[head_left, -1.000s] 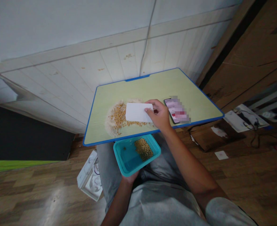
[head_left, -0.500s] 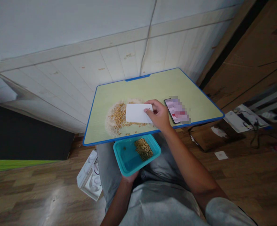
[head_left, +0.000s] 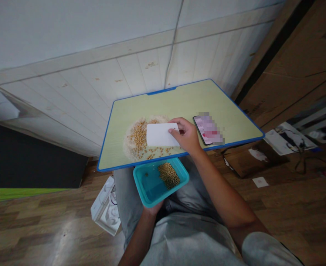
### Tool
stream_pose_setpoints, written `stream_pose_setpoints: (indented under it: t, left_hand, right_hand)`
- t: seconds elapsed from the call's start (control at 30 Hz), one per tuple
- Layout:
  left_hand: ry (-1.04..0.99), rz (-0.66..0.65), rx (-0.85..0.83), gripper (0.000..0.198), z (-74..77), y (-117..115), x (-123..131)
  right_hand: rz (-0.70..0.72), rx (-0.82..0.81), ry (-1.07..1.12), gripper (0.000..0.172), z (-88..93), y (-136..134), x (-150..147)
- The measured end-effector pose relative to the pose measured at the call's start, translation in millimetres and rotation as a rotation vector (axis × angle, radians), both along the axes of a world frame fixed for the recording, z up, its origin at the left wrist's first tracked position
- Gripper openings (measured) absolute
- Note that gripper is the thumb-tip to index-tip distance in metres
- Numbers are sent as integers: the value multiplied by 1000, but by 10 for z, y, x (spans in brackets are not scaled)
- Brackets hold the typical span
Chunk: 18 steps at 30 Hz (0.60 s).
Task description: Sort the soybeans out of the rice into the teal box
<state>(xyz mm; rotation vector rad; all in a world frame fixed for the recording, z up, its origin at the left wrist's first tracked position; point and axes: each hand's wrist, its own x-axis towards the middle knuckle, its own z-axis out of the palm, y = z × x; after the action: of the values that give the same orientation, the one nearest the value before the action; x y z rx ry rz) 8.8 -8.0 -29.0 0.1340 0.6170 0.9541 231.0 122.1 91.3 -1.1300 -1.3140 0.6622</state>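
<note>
My right hand (head_left: 185, 133) pinches the right end of a white card (head_left: 160, 134), thumb on top, over the small table (head_left: 185, 99). Left of the card and partly beneath it lie yellow soybeans (head_left: 139, 135) mixed with a pale, grain-like spread (head_left: 129, 146). Under the table's near edge, my left hand (head_left: 153, 210) holds a teal plastic tub (head_left: 141, 194) from below; most of its fingers are hidden. Soybeans (head_left: 169, 175) are heaped in the tub's right part, and a small bit lies at its left.
A phone (head_left: 204, 131) lies on the table to the right of my hand. White boxes (head_left: 107, 207) stand on the floor at left, and a cardboard box (head_left: 248, 159) sits at right. The wall (head_left: 141, 70) rises behind the table.
The white card has shifted slightly left and toward me. More loose soybeans show along its near edge. The tub has stayed in place.
</note>
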Motion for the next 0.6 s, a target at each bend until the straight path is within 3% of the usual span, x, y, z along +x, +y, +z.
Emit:
stream_pose_setpoints:
  t: [0.2, 0.33, 0.6]
  left_hand:
    - [9, 1, -6, 62, 81, -1, -6]
    - [47, 19, -57, 72, 123, 9, -2]
    - [8, 33, -22, 59, 70, -9, 7]
  right_hand:
    - [112, 1, 45, 23, 25, -3, -4]
    - [92, -10, 55, 23, 31, -11, -4]
    - [167, -11, 18, 24, 22, -21, 9]
